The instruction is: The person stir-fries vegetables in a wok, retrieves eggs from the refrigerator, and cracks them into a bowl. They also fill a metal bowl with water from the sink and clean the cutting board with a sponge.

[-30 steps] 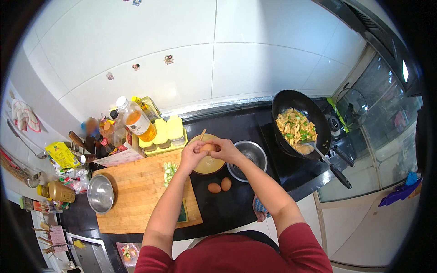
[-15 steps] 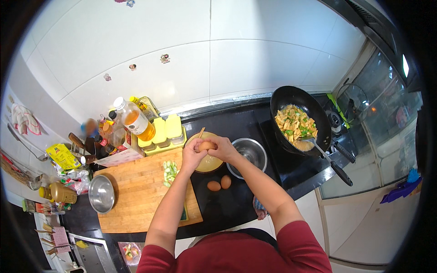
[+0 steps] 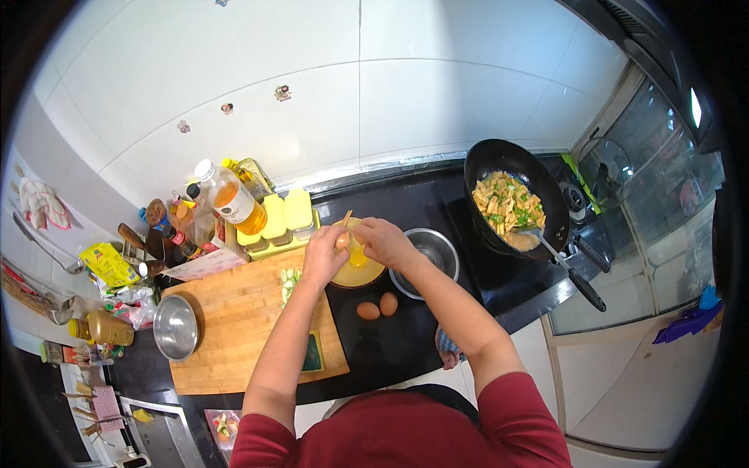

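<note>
Over a bowl [image 3: 356,279] of pale yellow liquid, an egg is broken open between my two hands. My left hand [image 3: 321,256] is closed on a brown eggshell [image 3: 342,240]. Closed fingers of my right hand [image 3: 385,242] grip the other side of the shell, which they mostly hide. An orange-yellow yolk [image 3: 358,256] shows below the fingers, at the bowl. A wooden chopstick [image 3: 347,218] sticks up at the bowl's far rim. Nearer me, two whole brown eggs [image 3: 378,307] lie side by side on the black counter.
Right of the bowl stands a metal basin [image 3: 446,257], partly under my right forearm. A wok [image 3: 555,187] of cooked food with a spatula [image 3: 573,277] is farther right. A cutting board [image 3: 234,343] with sliced green vegetable [image 3: 289,282], a steel bowl [image 3: 175,327] and bottles [image 3: 234,204] stand left.
The whole egg between my hands has split open, and its yolk now shows below them. My hands have moved slightly apart.
</note>
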Motion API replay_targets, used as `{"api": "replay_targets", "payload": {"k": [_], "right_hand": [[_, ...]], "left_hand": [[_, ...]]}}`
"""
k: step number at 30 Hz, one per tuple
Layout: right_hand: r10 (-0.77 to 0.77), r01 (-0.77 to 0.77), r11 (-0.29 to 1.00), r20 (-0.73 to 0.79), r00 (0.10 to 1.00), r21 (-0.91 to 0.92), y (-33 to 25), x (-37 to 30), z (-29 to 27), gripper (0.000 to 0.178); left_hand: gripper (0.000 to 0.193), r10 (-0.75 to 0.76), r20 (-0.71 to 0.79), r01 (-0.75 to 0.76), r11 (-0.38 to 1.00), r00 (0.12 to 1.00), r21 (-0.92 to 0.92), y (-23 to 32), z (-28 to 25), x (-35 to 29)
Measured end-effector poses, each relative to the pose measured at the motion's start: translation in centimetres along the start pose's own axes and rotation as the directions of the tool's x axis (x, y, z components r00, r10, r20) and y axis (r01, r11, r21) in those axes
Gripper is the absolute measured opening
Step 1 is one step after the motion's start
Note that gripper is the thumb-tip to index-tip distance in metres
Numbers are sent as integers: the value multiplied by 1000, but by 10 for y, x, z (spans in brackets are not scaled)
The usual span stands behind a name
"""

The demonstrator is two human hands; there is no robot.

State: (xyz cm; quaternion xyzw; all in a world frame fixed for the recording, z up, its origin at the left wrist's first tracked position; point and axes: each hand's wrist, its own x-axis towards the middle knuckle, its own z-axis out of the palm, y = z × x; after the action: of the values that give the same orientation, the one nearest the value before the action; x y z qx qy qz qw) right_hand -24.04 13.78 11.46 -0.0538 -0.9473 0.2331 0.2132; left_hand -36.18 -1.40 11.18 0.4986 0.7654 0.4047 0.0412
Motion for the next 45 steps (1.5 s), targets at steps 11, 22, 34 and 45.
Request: {"api": "replay_targets", "payload": {"k": [11,22,34,45], "right_hand": [[-10,-4,997,-194,981,-72,-31,9,-26,30],[420,-348,852,-111,901,392,-12,-24,4,43],[354,-228,819,-151,923,526,-49,-25,22,38],[198,-97,954,-354,914,283,-51,-54,24,33]], "left_hand": [[44,138,-74,-128,984,988,125,28,-24,5],[52,-360,67,355,843,931,-405,3,4,-23],[61,-398,226,290,109,889,-951,19,21,-37],[38,-467,351,436,83,812,-896,21,30,-44]]}}
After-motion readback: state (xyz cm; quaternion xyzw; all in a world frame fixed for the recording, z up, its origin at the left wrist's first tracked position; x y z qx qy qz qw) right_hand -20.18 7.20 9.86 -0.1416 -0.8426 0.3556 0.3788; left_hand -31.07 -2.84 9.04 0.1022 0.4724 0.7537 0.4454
